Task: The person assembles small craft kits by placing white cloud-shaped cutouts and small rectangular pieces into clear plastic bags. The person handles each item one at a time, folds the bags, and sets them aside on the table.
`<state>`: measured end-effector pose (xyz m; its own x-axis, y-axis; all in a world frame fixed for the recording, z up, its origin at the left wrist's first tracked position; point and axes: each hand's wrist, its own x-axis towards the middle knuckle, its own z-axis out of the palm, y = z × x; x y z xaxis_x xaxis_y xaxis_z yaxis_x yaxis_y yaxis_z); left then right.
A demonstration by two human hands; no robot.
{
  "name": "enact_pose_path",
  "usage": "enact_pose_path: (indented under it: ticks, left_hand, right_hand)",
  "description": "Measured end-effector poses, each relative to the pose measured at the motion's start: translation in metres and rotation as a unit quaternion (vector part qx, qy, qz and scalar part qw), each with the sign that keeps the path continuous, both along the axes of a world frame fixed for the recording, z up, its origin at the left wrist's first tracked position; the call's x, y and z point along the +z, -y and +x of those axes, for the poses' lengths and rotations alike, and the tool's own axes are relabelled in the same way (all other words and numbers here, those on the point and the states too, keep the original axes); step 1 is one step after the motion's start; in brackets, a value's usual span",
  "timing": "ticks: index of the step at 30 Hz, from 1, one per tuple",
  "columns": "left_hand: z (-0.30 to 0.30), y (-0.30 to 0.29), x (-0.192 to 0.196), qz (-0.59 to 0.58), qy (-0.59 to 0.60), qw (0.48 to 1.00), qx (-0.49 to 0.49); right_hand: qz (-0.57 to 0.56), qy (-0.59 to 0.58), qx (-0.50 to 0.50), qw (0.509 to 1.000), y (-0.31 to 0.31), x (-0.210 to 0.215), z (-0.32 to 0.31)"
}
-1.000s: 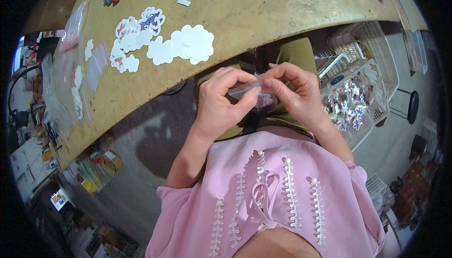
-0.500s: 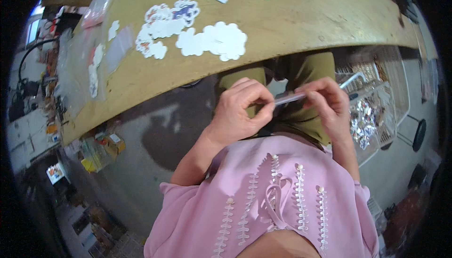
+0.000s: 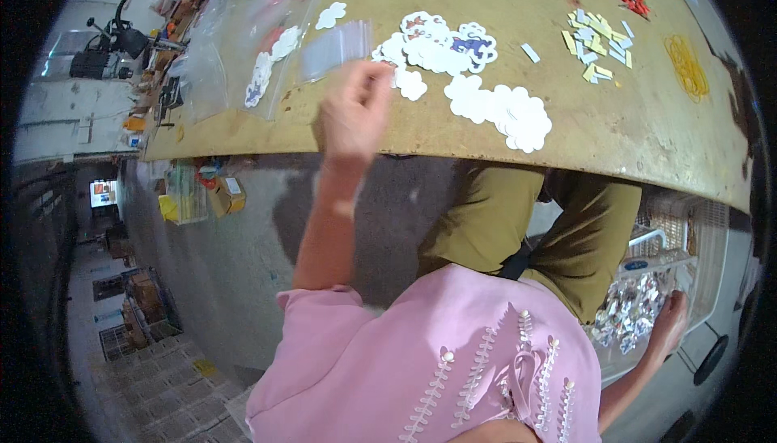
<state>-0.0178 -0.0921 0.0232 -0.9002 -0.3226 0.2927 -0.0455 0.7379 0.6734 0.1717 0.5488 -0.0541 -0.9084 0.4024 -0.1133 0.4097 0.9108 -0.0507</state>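
Wooden desk (image 3: 631, 127) fills the top of my view. At its near left edge my left hand (image 3: 350, 115) pinches a small clear bag (image 3: 336, 48) between fingers (image 3: 374, 79) and thumb, just left of the white cloud-shaped cutouts (image 3: 502, 107). I'd keep that pinch at the bag's corner. Far right, below the desk, my right hand (image 3: 670, 326) lies on shiny packets in a wire basket (image 3: 688, 224); whether its fingers grip, I cannot tell.

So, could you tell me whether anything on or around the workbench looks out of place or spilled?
Nothing looks spilled or damaged. The left hand lifts a small clear bag over the wooden table, beside tidy overlapping white cloud-shaped cutouts. The right hand reaches down to a basket of shiny packets beside the person's knee.
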Motion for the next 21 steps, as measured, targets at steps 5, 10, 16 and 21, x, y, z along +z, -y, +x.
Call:
enact_pose_path:
  ticks: [5,10,16,21]
  left_hand:
    - [-0.055,0.124,-0.035,-0.155,0.003,0.984,0.091]
    - [-0.058,0.143,-0.048,0.011,0.003,0.996,0.088]
    - [-0.054,0.150,-0.054,0.024,-0.131,0.979,0.152]
    - [-0.009,0.062,-0.009,-0.019,-0.163,0.985,0.050]
  right_hand:
    - [-0.148,-0.058,0.069,0.985,0.071,-0.005,-0.045]
    - [-0.177,-0.073,0.150,0.970,0.151,0.021,-0.088]
    - [-0.303,-0.105,0.236,0.917,0.226,0.040,-0.114]
    - [-0.455,-0.080,0.289,0.838,0.284,0.073,-0.123]
